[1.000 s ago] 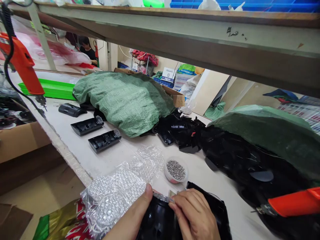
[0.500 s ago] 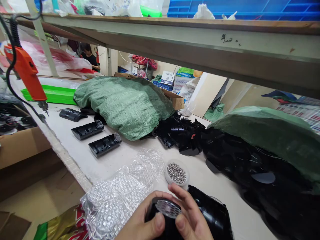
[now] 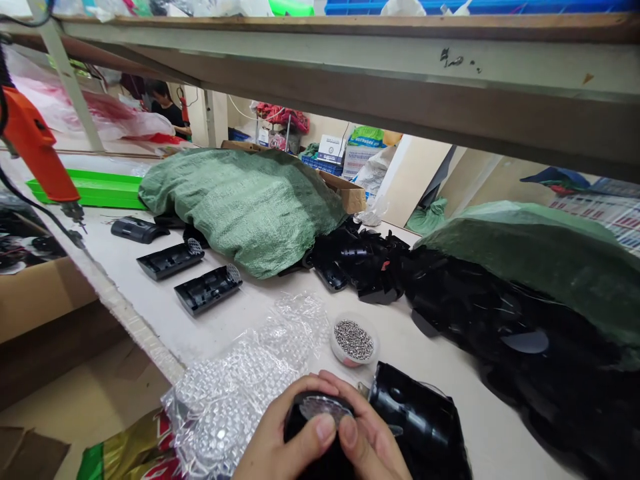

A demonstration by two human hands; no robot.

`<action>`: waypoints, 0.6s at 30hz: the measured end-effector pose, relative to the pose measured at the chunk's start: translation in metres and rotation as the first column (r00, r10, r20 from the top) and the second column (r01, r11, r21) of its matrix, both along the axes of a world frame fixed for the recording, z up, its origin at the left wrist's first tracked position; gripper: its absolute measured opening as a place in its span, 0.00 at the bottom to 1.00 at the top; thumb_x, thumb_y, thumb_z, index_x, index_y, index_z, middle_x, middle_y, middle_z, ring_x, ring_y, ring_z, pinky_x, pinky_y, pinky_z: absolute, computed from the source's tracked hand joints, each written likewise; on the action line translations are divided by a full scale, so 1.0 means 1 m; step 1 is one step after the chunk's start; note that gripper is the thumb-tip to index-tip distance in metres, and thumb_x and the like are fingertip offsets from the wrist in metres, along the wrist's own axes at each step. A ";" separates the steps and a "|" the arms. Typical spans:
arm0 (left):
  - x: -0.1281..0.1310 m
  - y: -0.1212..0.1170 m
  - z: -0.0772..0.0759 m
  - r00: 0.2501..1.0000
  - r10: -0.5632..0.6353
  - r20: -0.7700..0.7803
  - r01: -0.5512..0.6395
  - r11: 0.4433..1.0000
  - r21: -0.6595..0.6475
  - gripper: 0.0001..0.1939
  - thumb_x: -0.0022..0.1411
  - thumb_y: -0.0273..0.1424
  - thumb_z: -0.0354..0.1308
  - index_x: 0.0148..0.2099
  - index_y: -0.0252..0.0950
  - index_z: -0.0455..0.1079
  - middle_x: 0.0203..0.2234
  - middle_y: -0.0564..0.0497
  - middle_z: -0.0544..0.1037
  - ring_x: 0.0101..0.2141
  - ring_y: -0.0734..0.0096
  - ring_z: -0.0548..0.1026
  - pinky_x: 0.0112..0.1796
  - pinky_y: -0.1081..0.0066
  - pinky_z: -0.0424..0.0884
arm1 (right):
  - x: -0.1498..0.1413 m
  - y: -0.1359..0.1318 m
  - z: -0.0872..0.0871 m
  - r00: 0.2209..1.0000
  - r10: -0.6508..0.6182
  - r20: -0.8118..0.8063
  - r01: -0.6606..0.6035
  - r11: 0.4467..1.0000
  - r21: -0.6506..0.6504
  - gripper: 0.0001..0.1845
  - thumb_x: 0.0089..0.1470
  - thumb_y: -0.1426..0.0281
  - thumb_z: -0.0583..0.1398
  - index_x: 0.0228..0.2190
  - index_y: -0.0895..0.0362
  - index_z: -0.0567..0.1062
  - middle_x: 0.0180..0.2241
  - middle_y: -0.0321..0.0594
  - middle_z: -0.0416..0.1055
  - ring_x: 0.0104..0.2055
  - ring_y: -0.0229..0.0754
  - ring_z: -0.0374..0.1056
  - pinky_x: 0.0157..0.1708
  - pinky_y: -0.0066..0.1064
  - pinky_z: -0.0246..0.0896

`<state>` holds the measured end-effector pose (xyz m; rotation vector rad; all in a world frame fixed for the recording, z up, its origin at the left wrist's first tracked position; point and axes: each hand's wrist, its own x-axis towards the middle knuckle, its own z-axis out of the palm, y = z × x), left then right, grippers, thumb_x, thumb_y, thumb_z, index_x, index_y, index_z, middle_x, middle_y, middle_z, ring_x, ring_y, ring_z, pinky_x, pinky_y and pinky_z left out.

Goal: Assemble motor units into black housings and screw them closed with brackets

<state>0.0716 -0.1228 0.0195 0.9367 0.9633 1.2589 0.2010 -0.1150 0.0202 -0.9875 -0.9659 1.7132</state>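
Note:
At the bottom middle, my left hand (image 3: 295, 427) and my right hand (image 3: 367, 433) are both wrapped round a black plastic housing (image 3: 295, 412) with a round perforated silver grille (image 3: 320, 405) at its end. Both thumbs press at the lower edge of the grille. Much of the housing is hidden by my fingers. Just right of my right hand lies a larger glossy black curved shell (image 3: 420, 420). Beyond my fingertips stands a clear round tub (image 3: 375, 347) of small metal screws (image 3: 353, 339). Clear bubble wrap (image 3: 240, 380) spreads beside my left hand.
Two open half-shells (image 3: 207, 290) and another black piece (image 3: 137, 230) lie at left, near a green tray (image 3: 107, 190). An orange electric screwdriver (image 3: 37, 143) hangs there. Green woven sacks (image 3: 245, 207) and piled black parts (image 3: 500, 327) line the back and right. A shelf (image 3: 350, 73) crosses overhead.
My right fingers have come down and closed round the housing, where they were raised before. Both thumbs have come nearer together on the grille. The view has tilted slightly down.

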 end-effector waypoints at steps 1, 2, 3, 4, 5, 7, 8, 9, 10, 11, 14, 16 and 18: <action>-0.001 0.001 0.001 0.997 -0.028 0.065 0.033 0.996 -0.081 0.25 0.47 0.52 0.64 0.38 0.37 0.74 0.37 0.47 0.79 0.41 0.55 0.74 0.45 0.64 0.65 | 0.002 0.003 0.001 0.998 0.015 0.055 -0.014 0.999 -0.029 0.37 0.38 0.47 0.66 0.46 0.56 0.75 0.47 0.48 0.73 0.52 0.54 0.67 0.55 0.44 0.56; -0.002 0.003 0.002 0.984 -0.070 0.163 0.099 0.978 -0.183 0.25 0.49 0.52 0.62 0.38 0.36 0.74 0.37 0.46 0.80 0.41 0.54 0.75 0.46 0.62 0.65 | 0.004 0.007 0.002 0.991 0.044 0.129 -0.038 0.998 -0.045 0.35 0.41 0.47 0.65 0.46 0.56 0.75 0.48 0.48 0.73 0.52 0.53 0.67 0.55 0.43 0.56; -0.002 0.003 0.004 0.953 -0.113 0.280 0.194 0.939 -0.284 0.26 0.52 0.53 0.59 0.39 0.35 0.74 0.36 0.45 0.80 0.41 0.53 0.76 0.46 0.61 0.66 | 0.008 0.012 0.004 0.973 0.068 0.218 -0.060 0.997 -0.040 0.34 0.43 0.47 0.64 0.46 0.56 0.74 0.49 0.48 0.72 0.53 0.51 0.66 0.55 0.42 0.56; -0.003 0.004 0.006 0.905 -0.144 0.399 0.300 0.883 -0.361 0.27 0.54 0.54 0.56 0.40 0.33 0.74 0.34 0.44 0.81 0.41 0.52 0.77 0.46 0.60 0.67 | 0.012 0.016 0.006 0.946 0.075 0.314 -0.077 0.997 -0.007 0.33 0.45 0.47 0.63 0.47 0.55 0.74 0.50 0.48 0.71 0.54 0.50 0.65 0.54 0.41 0.57; -0.003 0.004 0.008 0.851 -0.157 0.501 0.391 0.826 -0.406 0.29 0.56 0.54 0.54 0.41 0.32 0.74 0.33 0.42 0.81 0.40 0.51 0.77 0.45 0.59 0.68 | 0.015 0.020 0.008 0.911 0.065 0.408 -0.093 0.994 0.049 0.32 0.46 0.48 0.62 0.47 0.54 0.74 0.51 0.47 0.70 0.54 0.50 0.65 0.54 0.41 0.58; -0.003 0.004 0.010 0.772 -0.146 0.619 0.491 0.756 -0.434 0.30 0.57 0.54 0.52 0.42 0.30 0.74 0.31 0.41 0.81 0.38 0.49 0.79 0.43 0.57 0.69 | 0.022 0.027 0.015 0.816 0.002 0.578 -0.145 0.969 0.202 0.25 0.49 0.52 0.62 0.45 0.52 0.74 0.48 0.45 0.70 0.51 0.48 0.66 0.51 0.40 0.60; -0.002 0.004 0.010 0.754 -0.131 0.643 0.498 0.753 -0.430 0.30 0.58 0.53 0.53 0.43 0.30 0.74 0.30 0.41 0.81 0.38 0.49 0.79 0.43 0.57 0.70 | 0.024 0.029 0.018 0.760 -0.042 0.649 -0.187 0.941 0.280 0.20 0.51 0.54 0.62 0.43 0.51 0.75 0.44 0.42 0.72 0.48 0.47 0.67 0.48 0.39 0.61; -0.001 0.003 0.008 0.745 -0.115 0.657 0.492 0.760 -0.425 0.29 0.58 0.52 0.54 0.44 0.29 0.74 0.31 0.41 0.81 0.37 0.50 0.79 0.42 0.57 0.70 | 0.025 0.030 0.022 0.702 -0.083 0.707 -0.243 0.906 0.347 0.14 0.52 0.58 0.61 0.39 0.50 0.77 0.39 0.40 0.72 0.44 0.45 0.68 0.45 0.38 0.62; 0.001 0.002 0.006 0.742 -0.100 0.662 0.478 0.772 -0.419 0.29 0.58 0.52 0.54 0.45 0.29 0.74 0.31 0.41 0.81 0.37 0.50 0.79 0.42 0.58 0.70 | 0.025 0.031 0.026 0.644 -0.111 0.757 -0.312 0.865 0.392 0.09 0.54 0.61 0.61 0.36 0.50 0.78 0.34 0.38 0.72 0.40 0.44 0.69 0.42 0.36 0.63; 0.002 0.002 0.003 0.748 -0.089 0.657 0.459 0.785 -0.416 0.29 0.58 0.52 0.54 0.45 0.29 0.73 0.31 0.41 0.81 0.37 0.51 0.79 0.42 0.59 0.70 | 0.025 0.030 0.030 0.589 -0.140 0.796 -0.379 0.823 0.424 0.06 0.55 0.64 0.60 0.32 0.50 0.78 0.31 0.36 0.71 0.38 0.43 0.69 0.40 0.35 0.63; 0.005 0.000 -0.005 0.812 -0.058 0.581 0.373 0.817 -0.440 0.28 0.57 0.53 0.55 0.44 0.31 0.73 0.30 0.44 0.81 0.34 0.57 0.78 0.40 0.64 0.69 | 0.029 0.025 0.041 0.463 -0.269 0.844 -0.562 0.647 0.515 0.10 0.57 0.70 0.58 0.26 0.53 0.77 0.25 0.36 0.70 0.32 0.41 0.68 0.33 0.32 0.63; 0.003 0.000 -0.008 0.875 -0.013 0.484 0.286 0.820 -0.495 0.26 0.56 0.52 0.56 0.42 0.32 0.73 0.26 0.48 0.80 0.28 0.64 0.77 0.34 0.70 0.68 | 0.038 0.019 0.047 0.450 -0.425 0.786 -0.600 0.508 0.618 0.10 0.58 0.72 0.56 0.27 0.55 0.76 0.24 0.37 0.70 0.29 0.40 0.67 0.29 0.31 0.63; 0.000 0.001 -0.009 0.921 0.036 0.387 0.202 0.807 -0.555 0.27 0.55 0.53 0.57 0.42 0.34 0.72 0.22 0.50 0.78 0.24 0.69 0.74 0.28 0.74 0.66 | 0.049 0.012 0.052 0.484 -0.549 0.681 -0.524 0.442 0.728 0.07 0.57 0.74 0.56 0.31 0.55 0.75 0.26 0.37 0.71 0.28 0.39 0.68 0.28 0.28 0.64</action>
